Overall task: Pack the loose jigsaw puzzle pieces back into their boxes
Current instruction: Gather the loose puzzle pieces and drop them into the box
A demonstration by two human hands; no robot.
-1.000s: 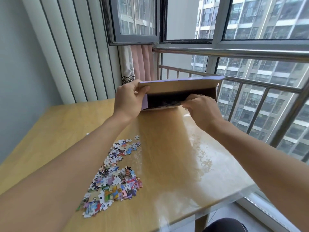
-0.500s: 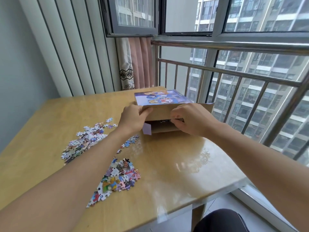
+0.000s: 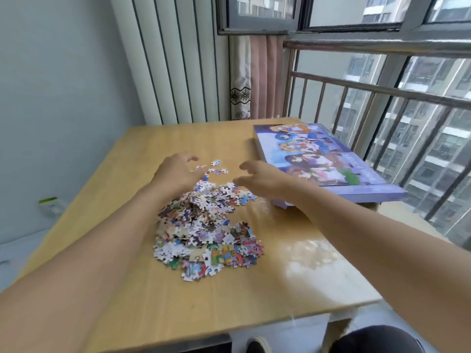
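Hands out over the wooden tabletop (image 3: 127, 174), both arms stretched forward from the near edge. Left hand (image 3: 175, 171) low above the far end of the puzzle pieces (image 3: 206, 225), palm down, fingers loosely curled, holding nothing. Right hand (image 3: 262, 178) just beside it, turned on its side, fingers bent a little and blurred, holding nothing. Small gap between the two hands, a few stray pieces lying past them. Pieces heaped in one big colourful pile in the middle of the tabletop, under and behind the left wrist. Puzzle box (image 3: 326, 159) shut and flat at the far right, near the railing (image 3: 382, 90), with the right forearm crossing its near corner.
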